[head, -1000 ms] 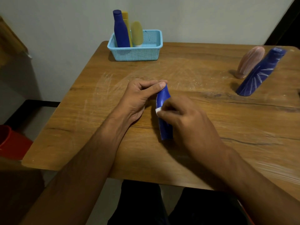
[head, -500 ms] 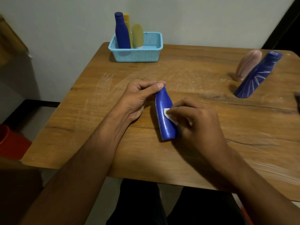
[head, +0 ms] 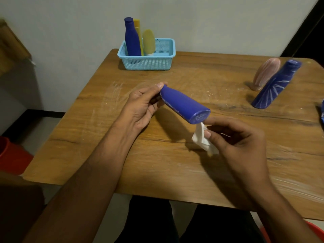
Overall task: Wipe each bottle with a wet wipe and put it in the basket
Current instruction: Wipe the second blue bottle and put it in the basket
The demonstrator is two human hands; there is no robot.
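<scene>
My left hand (head: 140, 107) grips the neck end of a blue bottle (head: 184, 106), held tilted above the table with its base toward the camera. My right hand (head: 240, 142) pinches a white wet wipe (head: 203, 139) just below the bottle's base. A light blue basket (head: 149, 63) at the table's far edge holds a tall blue bottle (head: 131, 39), a yellow bottle (head: 138, 30) and a pale yellow-green bottle (head: 149, 41). At the far right stand a pink bottle (head: 264, 72) and a blue bottle with white streaks (head: 277, 83).
The wooden table (head: 175, 163) shows white smears. A blue object (head: 322, 113) is cut off by the right edge. A red bucket (head: 12, 155) sits on the floor at the left. The wall lies right behind the basket.
My left hand has lifted the blue bottle off the table and tipped it base-forward. My right hand with the wipe has slid off the bottle's side to below its base.
</scene>
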